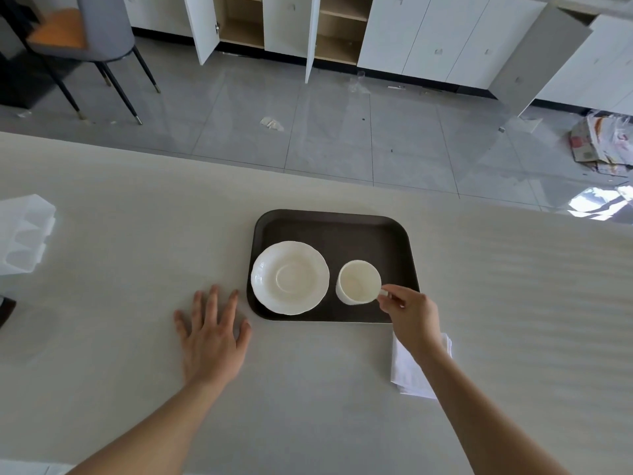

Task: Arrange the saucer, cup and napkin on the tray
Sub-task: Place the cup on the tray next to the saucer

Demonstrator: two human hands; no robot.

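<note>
A dark brown tray [342,231] lies on the pale table. On its left half rests a white scalloped saucer [289,278]. Right of the saucer, a white cup [358,282] stands upright on the tray, empty. My right hand [411,311] pinches the cup's handle from the right. A folded white napkin [406,368] lies on the table just below the tray's near right corner, partly hidden under my right forearm. My left hand [212,332] rests flat on the table left of the tray, fingers spread, holding nothing.
A white plastic holder [24,233] sits at the table's left edge. Beyond the table's far edge are a grey tiled floor, a chair [85,36], white cabinets with open doors, and a heap of paper litter [603,142] at the right.
</note>
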